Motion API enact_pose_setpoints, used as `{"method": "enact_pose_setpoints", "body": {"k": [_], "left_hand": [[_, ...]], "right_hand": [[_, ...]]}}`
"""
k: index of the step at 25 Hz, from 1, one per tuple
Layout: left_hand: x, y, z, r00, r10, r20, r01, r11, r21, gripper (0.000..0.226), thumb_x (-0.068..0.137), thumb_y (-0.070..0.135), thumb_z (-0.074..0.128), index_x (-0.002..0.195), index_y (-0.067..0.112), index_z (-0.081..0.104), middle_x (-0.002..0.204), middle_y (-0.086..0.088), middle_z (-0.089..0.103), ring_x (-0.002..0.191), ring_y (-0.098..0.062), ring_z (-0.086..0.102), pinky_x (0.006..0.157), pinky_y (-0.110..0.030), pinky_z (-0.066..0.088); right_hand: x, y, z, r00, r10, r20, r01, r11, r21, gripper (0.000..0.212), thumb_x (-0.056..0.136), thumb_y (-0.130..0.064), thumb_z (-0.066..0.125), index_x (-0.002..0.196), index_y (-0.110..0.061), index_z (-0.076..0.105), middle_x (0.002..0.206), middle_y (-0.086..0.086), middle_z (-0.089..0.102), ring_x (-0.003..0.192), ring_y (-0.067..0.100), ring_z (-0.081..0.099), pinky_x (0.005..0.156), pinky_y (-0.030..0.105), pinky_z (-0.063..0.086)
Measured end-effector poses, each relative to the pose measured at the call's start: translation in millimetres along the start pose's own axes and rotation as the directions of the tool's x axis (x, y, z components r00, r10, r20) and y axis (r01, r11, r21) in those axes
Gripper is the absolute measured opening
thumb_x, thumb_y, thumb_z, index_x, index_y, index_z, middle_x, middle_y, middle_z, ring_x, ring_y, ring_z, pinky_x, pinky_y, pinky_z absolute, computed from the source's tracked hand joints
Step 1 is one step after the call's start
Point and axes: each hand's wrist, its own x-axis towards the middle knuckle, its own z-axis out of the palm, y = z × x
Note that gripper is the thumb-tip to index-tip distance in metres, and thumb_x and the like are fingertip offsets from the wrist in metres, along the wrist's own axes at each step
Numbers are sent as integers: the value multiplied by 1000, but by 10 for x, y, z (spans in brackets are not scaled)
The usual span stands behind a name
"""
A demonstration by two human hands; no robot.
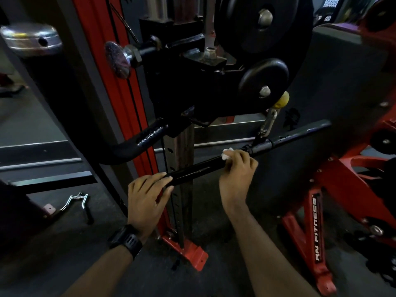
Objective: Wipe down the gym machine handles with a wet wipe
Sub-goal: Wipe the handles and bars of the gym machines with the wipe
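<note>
**Both hands on cable bar, wipe under right hand**

Gym interior, dim light. Dark rubber floor (171, 284) fills the bottom of the frame. The red upright (120, 108) of a cable machine runs from top left down to centre. Black pulley wheel (263, 80) right of centre, with a yellow ball stopper (281, 100) just below it. A metal clip (267, 123) hangs from the ball down to the straight bar (192, 171). The bar slants from lower left of centre up to the right. A chrome handle attachment (75, 201) lies on the floor at lower left. Red frame leg (315, 228) marked "RN FITNESS" at lower right.

Both forearms come up from the bottom edge, backs of the hands to the camera. The left hand (147, 196), with a black watch (126, 240) on its wrist, is at the bar's lower-left end. Its fingers lie over the top and the thumb sits underneath, gripping that end. The right hand (235, 170) is further up the bar, just below the clip joint, with fingers curled over the bar.

The wet wipe (227, 152) is a small white wad held against the bar under the right hand's fingers. Only a bit of it pokes out at the hand's upper-left edge; the rest is hidden. The glossy black bar section between the two hands is bare.
</note>
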Motion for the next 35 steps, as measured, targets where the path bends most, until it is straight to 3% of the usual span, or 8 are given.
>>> {"method": "enact_pose_setpoints", "body": {"k": [6,9,12,14,16,24,28,35], "left_hand": [[7,-10,84,999,-30,19,30,999,19,35,94,41,50,110,19,72,115,1,69,104,-20,53,88,-38,36],[-25,3,89,999,-26,31,26,1000,6,34,94,41,51,111,20,71,116,3,68,104,-19,55,88,-39,37],[5,65,74,999,-29,25,29,999,15,32,93,40,53,112,20,70,116,4,67,105,-18,55,89,-38,37],[18,73,63,999,-31,32,31,999,13,33,93,40,53,112,20,70,116,4,67,105,-18,55,90,-37,36],[11,72,53,998,-37,49,37,999,10,33,94,41,52,112,21,70,117,5,67,105,-18,56,91,-36,35],[-21,77,3,1000,0,31,0,1000,14,31,93,40,55,111,20,72,115,4,68,103,-20,57,88,-39,39],[25,79,1,999,-33,22,33,999,-2,30,94,39,55,112,21,70,116,4,68,104,-20,56,88,-39,39],[0,98,7,1000,-8,17,8,1000,-4,29,94,40,55,111,22,70,115,3,68,102,-19,55,86,-38,38]], "right_hand": [[-588,-245,287,980,-158,117,141,980,143,27,87,-2,66,110,-15,69,111,-2,55,98,5,48,76,3,38],[-541,-67,274,995,91,45,-102,869,485,19,86,0,70,99,-14,71,104,-2,60,93,5,60,82,10,48],[-282,57,218,809,584,63,-422,504,753,21,93,-9,65,110,-21,64,110,0,64,103,10,63,92,28,53],[-9,78,179,652,723,228,-496,179,850,28,95,-4,58,117,-21,63,116,-1,64,105,11,64,94,30,54],[160,-5,154,574,756,316,-454,-28,891,30,95,1,55,115,-20,64,116,2,64,102,13,65,94,30,54],[-201,-317,316,541,698,469,-554,-125,823,19,100,-4,51,112,-16,58,95,4,67,80,11,67,72,25,53],[-402,-429,400,573,605,553,-599,-152,786,17,98,-2,54,111,-11,57,110,14,67,98,22,69,85,33,56],[-622,-488,426,535,563,630,-697,-126,706,12,98,-5,54,106,-11,60,105,15,69,95,27,68,88,41,56]]}}
